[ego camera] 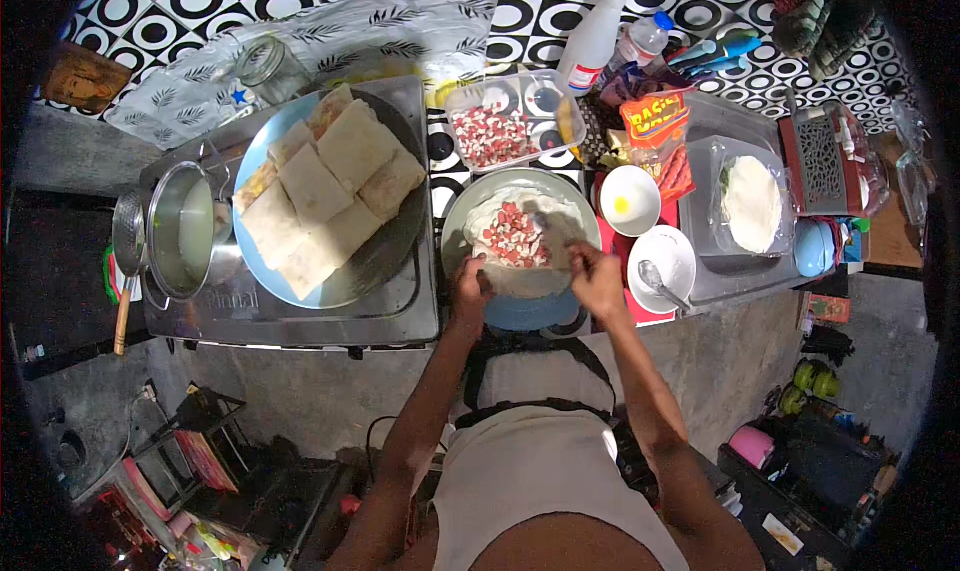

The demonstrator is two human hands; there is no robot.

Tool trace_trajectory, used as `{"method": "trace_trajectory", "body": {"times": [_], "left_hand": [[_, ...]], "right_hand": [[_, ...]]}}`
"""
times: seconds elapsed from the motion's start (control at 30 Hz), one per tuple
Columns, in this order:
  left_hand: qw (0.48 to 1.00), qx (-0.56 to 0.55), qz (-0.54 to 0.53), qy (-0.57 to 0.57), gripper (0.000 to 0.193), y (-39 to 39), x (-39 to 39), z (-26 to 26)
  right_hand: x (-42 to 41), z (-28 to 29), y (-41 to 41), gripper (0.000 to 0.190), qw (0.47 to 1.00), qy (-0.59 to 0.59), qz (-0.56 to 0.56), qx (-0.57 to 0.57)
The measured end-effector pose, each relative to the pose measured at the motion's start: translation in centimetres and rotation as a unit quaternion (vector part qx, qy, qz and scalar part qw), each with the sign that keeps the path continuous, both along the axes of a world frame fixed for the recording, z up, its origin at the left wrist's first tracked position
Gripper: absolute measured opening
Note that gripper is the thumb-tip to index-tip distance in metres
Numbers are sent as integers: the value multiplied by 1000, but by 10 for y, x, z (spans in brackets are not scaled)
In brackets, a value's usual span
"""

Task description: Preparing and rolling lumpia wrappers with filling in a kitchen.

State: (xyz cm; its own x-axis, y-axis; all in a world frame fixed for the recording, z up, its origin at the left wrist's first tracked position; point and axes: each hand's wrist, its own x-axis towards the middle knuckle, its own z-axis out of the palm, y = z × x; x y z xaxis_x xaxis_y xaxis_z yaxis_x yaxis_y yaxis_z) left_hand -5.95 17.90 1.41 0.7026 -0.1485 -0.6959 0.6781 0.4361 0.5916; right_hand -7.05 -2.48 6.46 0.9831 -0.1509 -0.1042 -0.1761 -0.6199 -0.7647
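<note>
Before me lies a round plate, with a pale thin wrapper spread on it. A heap of chopped red and white pieces sits in the middle of the wrapper. My left hand grips the plate's near left rim, its thumb on top by the wrapper's edge. Over the plate's right side my right hand has its fingers pinched around a utensil, apparently a spoon, blurred and partly in shadow. Its tip is at the chopped pieces.
Folded wraps are piled on a large blue plate over a stove. Beyond my plate stands a clear container of chopped pieces. Two white bowls and bagged wrappers lie right. A pot is far left.
</note>
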Motion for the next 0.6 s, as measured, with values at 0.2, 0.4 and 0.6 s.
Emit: {"method": "trace_trajectory", "body": {"times": [0.2,0.4,0.6], "left_hand": [[999,-19,-9,-43,41,-1,-4,-7],[999,-23,26,-11,42,-9,1,1],[998,-31,41,-24,45,-13,-1,0]], "right_hand": [[14,-13,-16,21,997,51,11,-50],[9,-41,-18,21,995,54,60,59],[14,-45,-23,27,992,23,98,81]]}}
